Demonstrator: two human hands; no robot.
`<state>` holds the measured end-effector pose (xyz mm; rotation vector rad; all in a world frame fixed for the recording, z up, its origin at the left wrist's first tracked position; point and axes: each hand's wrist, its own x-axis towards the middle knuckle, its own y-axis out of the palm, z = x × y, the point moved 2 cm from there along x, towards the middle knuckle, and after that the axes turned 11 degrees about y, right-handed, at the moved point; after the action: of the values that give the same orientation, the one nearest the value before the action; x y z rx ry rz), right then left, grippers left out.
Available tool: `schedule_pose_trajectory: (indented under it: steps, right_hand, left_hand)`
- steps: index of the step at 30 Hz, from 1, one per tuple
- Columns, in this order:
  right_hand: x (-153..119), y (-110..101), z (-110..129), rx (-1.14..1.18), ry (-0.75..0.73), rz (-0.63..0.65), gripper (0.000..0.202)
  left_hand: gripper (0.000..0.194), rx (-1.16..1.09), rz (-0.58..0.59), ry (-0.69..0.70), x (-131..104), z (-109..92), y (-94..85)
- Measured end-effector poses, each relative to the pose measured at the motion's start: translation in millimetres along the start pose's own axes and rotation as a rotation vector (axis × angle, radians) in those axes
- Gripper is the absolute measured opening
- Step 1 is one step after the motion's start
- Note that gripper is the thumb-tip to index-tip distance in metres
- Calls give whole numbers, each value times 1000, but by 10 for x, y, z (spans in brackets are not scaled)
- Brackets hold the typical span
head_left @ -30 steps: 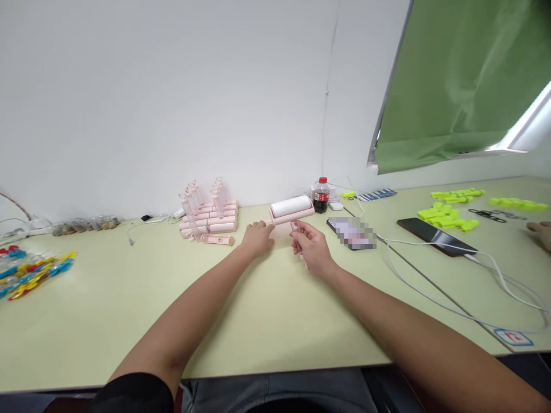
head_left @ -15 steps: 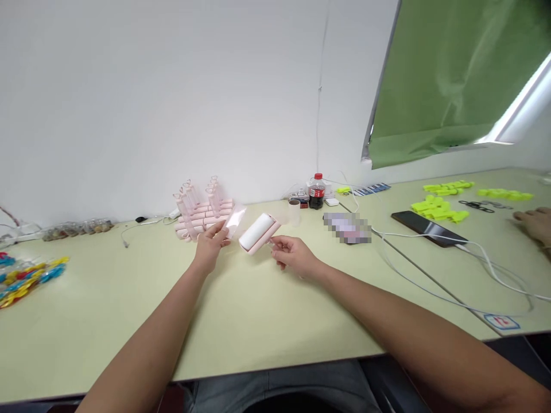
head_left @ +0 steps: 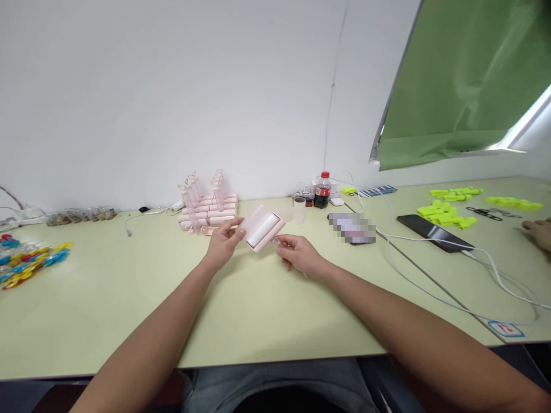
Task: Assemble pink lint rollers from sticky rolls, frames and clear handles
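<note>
My right hand (head_left: 299, 252) is closed round the handle of a pink lint roller (head_left: 267, 230), whose white roll faces up and to the left. Between the thumb and fingers of my left hand (head_left: 224, 243) is a pale pink plastic cover (head_left: 253, 221). The cover lies against the roller's left side and overlaps part of the roll. Both are held above the table. Behind my left hand, a stack of pink lint rollers (head_left: 221, 215) lies against the wall, with several handles standing up.
A cola bottle (head_left: 322, 190) and a translucent cup (head_left: 298, 211) stand behind my right hand. Phones (head_left: 434, 232) and white cables lie to the right, near neon yellow pieces (head_left: 445, 213). Colourful packets (head_left: 34, 261) lie at far left. Another person's hand (head_left: 540, 234) rests at the right edge.
My left hand has brought the cover right, from a gap beside the roller up against it. My right hand keeps hold of the roller. The view has shifted slightly.
</note>
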<state>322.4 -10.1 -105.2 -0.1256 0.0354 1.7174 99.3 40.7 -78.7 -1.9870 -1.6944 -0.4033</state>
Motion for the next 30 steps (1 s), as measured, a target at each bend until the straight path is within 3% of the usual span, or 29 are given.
schedule_pose_trajectory:
  steps: [7, 13, 15, 20, 23, 27, 30]
  right_hand:
    - [19, -8, -43, -31, -11, 13, 44]
    - [-32, -5, -27, -52, 55, -6, 40]
    - [-53, 11, 15, -20, 98, -8, 36]
    - [-134, 69, 187, 172, 167, -2, 20]
    - [-217, 106, 271, 218, 176, 60, 17]
    - [-316, 161, 314, 242, 111, 214, 36]
    - [-351, 166, 326, 256, 43, 215, 46]
  left_hand:
    - [60, -56, 77, -11, -10, 29, 8]
    - [57, -14, 330, -14, -53, -41, 81]
    - [51, 151, 331, 80, -55, -100, 89]
    - [29, 750, 171, 525, -134, -447, 172]
    - [30, 962, 286, 697, -242, -629, 324]
    - [26, 1060, 411, 763, -300, -722, 452]
    - [15, 982, 394, 644, -210, -780, 410]
